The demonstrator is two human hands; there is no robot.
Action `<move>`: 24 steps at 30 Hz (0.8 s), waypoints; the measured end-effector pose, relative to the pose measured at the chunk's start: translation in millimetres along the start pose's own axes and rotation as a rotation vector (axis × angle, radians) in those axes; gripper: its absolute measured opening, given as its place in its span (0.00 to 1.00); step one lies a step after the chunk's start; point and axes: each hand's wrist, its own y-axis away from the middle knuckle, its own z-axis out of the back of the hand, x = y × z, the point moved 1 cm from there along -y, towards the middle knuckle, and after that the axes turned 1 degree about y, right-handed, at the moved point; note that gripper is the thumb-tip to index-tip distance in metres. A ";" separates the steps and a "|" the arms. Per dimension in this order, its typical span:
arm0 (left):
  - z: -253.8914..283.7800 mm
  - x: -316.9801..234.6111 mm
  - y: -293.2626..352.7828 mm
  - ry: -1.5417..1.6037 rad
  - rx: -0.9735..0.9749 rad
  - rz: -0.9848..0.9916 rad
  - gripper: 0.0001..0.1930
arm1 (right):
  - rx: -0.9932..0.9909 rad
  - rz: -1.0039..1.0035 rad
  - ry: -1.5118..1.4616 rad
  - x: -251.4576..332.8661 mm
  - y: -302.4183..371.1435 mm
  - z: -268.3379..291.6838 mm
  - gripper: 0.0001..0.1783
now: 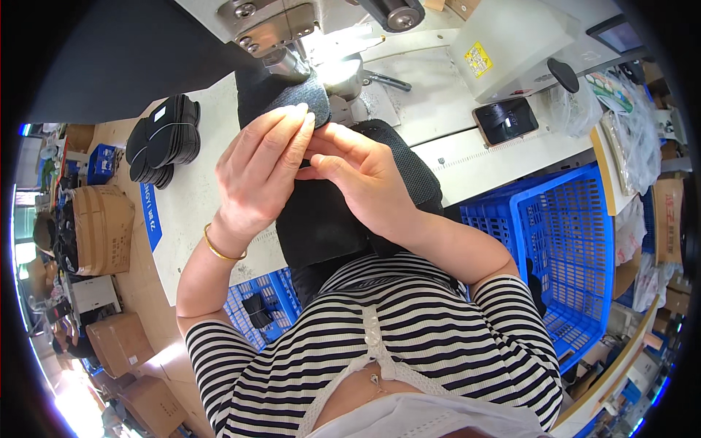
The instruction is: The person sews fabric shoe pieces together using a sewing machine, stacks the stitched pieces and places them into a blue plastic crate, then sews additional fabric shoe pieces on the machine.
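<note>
Two hands on one piece of dark mesh fabric (310,95), held flat under the sewing machine head (274,29) at the table's far edge. Left hand (259,171) curled, fingertips (301,120) pinching the near edge of the fabric. Right hand (358,171) half closed, fingers pressed to the same edge, touching the left. More dark mesh (412,171) draped below the wrists. Stack of black soles (164,139) well to the left on the white table (190,197); phone (505,120) and blue crate (566,233) to the right.
</note>
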 end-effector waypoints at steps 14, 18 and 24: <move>-4.4 16.0 -4.9 -0.003 0.016 -0.068 0.20 | -0.026 0.026 -0.075 -4.0 -14.1 -5.3 0.24; -8.8 19.7 -6.8 -0.029 0.007 -0.073 0.20 | -0.034 0.063 -0.097 -5.1 -20.7 -5.6 0.24; -10.5 21.9 -9.0 -0.084 0.013 -0.060 0.19 | -0.019 0.096 -0.124 -5.6 -28.0 -8.4 0.26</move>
